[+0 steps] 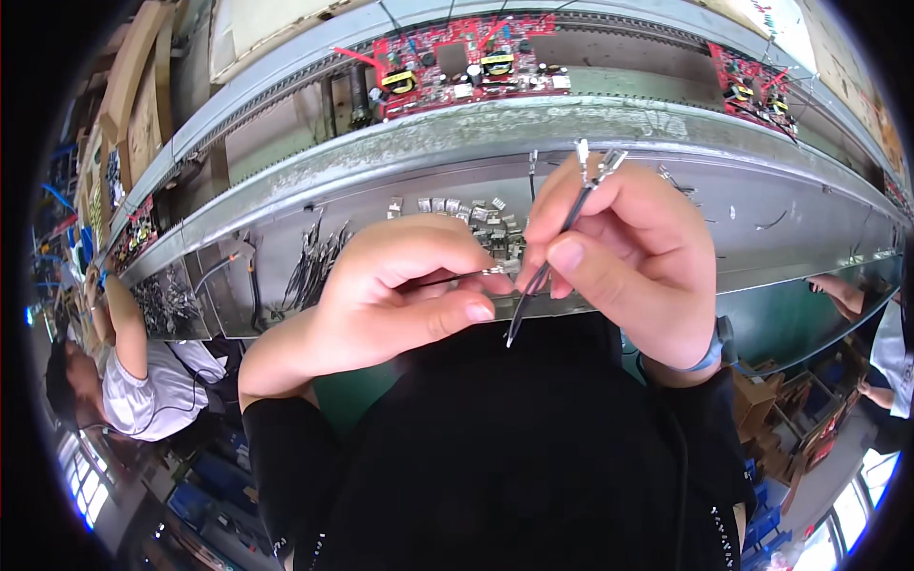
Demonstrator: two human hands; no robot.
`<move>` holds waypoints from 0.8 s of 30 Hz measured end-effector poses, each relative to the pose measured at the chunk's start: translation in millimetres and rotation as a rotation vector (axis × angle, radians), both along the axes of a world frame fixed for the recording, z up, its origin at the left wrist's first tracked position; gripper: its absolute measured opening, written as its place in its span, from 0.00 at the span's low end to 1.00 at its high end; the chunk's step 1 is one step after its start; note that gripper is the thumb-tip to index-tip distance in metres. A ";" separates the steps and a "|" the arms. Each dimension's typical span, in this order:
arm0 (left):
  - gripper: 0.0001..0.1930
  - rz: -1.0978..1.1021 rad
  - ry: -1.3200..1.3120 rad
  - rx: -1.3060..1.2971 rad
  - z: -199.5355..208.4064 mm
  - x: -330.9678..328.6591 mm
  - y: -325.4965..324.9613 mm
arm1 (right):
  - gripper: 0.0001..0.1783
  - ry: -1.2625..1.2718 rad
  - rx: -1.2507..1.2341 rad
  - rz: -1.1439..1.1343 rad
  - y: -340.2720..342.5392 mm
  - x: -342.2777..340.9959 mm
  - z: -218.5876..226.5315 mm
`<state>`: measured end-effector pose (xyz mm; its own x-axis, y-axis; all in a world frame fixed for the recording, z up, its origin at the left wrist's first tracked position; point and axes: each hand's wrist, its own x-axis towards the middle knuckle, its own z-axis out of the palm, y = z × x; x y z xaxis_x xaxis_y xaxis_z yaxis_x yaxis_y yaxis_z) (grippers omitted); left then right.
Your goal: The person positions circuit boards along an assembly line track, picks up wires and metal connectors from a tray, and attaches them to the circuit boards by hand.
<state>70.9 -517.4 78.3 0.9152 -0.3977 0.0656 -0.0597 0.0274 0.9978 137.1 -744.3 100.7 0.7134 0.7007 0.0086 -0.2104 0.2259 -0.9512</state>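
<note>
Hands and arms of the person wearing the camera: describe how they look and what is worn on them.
Both the left hand and right hand are bare, without gloves. Black sleeves cover the upper arms. A blue band with a dark piece circles the right wrist; none shows on the left.

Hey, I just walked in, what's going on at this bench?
A person's right hand holds a few black wires tipped with metal terminals. The left hand pinches a thin dark wire close by. More wires and small metal connectors lie in the metal trough just beyond; farther out sit red circuit boards.
</note>
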 end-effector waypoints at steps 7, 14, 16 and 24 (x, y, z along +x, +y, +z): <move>0.08 0.001 0.015 -0.106 -10.2 -4.8 -3.4 | 0.06 -0.058 -0.102 0.026 9.7 -2.9 -5.2; 0.05 0.001 0.221 -0.154 -21.1 -14.7 -4.4 | 0.08 -0.130 -0.210 -0.001 17.1 -5.2 -13.0; 0.05 0.051 0.354 -0.235 -24.3 -18.5 -7.2 | 0.11 -0.435 -0.358 0.034 17.2 1.1 -12.9; 0.05 0.076 0.449 -0.329 -34.9 -14.4 -2.2 | 0.13 -0.505 -0.543 0.103 2.4 3.4 -16.6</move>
